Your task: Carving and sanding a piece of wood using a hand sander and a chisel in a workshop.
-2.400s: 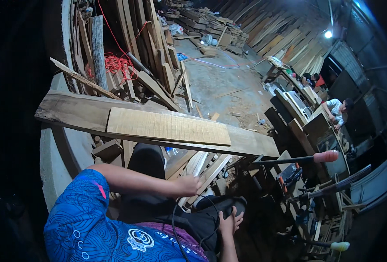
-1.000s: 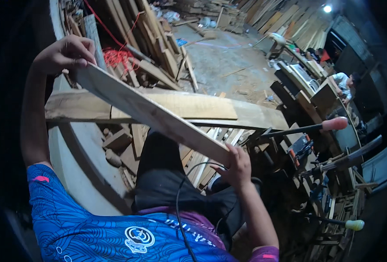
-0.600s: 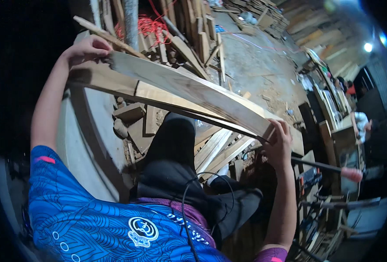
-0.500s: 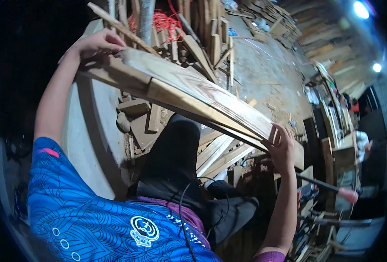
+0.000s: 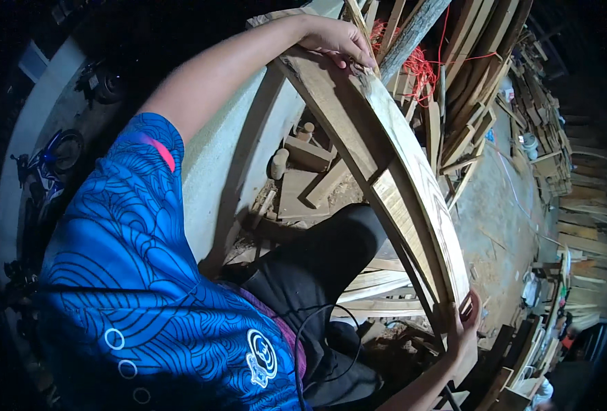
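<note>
A long pale wooden board [image 5: 423, 161] with visible grain stands tilted on its edge along a darker brown plank [image 5: 337, 103]. Part of the surface beside it is a lighter wood piece [image 5: 406, 212]. At the far end, my left hand [image 5: 337, 42] pinches the pale board's end, its fingers closed together. My right hand [image 5: 464, 325] grips the near end, fingers curled over the edge and thumb on the inner side. The board's lower edge appears to touch the plank, though the contact is partly in shadow.
Left of the plank runs a pale concrete ledge [image 5: 211, 185]. Wood offcuts [image 5: 310, 154] lie between it and my leg. A grey pole [image 5: 416, 34], red string [image 5: 420, 72] and upright timber strips [image 5: 475, 61] stand beyond the board. A motorbike [image 5: 56, 161] is at far left.
The view has swung, so the board now runs more steeply down the picture. The pale board has tipped up from its face towards its edge, with both hands still at its ends.
</note>
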`<move>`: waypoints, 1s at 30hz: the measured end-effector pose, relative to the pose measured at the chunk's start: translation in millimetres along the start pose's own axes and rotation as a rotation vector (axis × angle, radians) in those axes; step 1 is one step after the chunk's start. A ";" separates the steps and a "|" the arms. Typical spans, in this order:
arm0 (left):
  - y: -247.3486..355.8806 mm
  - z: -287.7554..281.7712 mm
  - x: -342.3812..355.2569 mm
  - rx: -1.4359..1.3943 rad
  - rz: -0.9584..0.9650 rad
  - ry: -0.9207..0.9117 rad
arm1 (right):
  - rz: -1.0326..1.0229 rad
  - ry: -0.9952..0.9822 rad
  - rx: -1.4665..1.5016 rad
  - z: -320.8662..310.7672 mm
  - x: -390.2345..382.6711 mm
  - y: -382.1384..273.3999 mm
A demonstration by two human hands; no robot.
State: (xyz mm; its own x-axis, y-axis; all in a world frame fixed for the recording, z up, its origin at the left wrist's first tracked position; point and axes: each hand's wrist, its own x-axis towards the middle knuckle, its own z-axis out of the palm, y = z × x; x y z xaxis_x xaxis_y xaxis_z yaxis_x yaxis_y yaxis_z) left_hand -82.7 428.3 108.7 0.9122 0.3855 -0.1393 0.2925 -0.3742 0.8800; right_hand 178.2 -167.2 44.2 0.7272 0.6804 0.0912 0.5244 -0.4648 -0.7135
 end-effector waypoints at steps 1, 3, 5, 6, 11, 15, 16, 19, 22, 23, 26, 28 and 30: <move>11.3 8.3 -0.9 0.063 0.009 -0.012 | 0.009 0.017 -0.033 1.3 -2.4 7.9; 22.5 12.3 -2.3 0.318 -0.007 -0.048 | -0.048 0.012 -0.059 2.4 -4.4 15.8; 6.3 0.3 9.9 0.453 0.060 -0.110 | -0.079 0.000 -0.334 2.3 -1.3 2.3; 3.5 1.6 19.1 0.439 0.132 -0.153 | -0.083 0.082 -0.167 5.8 -4.9 4.8; 22.6 -7.3 1.4 0.424 -0.138 -0.238 | -0.160 0.122 -0.357 10.9 6.2 -1.9; -15.1 -36.1 -5.7 0.256 -0.183 -0.191 | -0.223 0.112 -0.483 19.2 14.0 -6.3; -21.9 -38.0 -1.2 0.190 -0.170 -0.213 | -0.196 0.119 -0.508 18.7 10.7 -4.7; -31.4 -26.1 23.8 0.221 -0.222 -0.248 | -0.115 0.155 -0.585 12.3 -3.5 0.4; -22.7 -23.6 19.5 0.255 -0.278 -0.193 | -0.094 0.147 -0.583 9.7 -8.7 -5.2; -17.7 -25.7 14.9 0.271 -0.281 -0.185 | -0.110 0.159 -0.603 10.2 -8.7 -7.0; -16.0 -20.7 21.4 0.368 -0.288 -0.173 | -0.122 0.184 -0.615 8.3 -7.5 -3.6; -16.5 -23.1 27.4 0.415 -0.280 -0.172 | -0.159 0.167 -0.611 6.5 -6.6 -1.5; -15.6 -23.6 31.9 0.417 -0.280 -0.148 | -0.138 0.166 -0.614 5.1 -6.3 0.9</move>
State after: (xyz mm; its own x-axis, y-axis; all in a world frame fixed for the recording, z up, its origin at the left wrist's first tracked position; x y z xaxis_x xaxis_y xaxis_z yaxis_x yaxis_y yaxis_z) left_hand -64.9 466.3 101.2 0.8048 0.4068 -0.4322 0.5927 -0.5896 0.5487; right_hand 171.8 -169.0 39.4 0.6681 0.6833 0.2945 0.7398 -0.6523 -0.1651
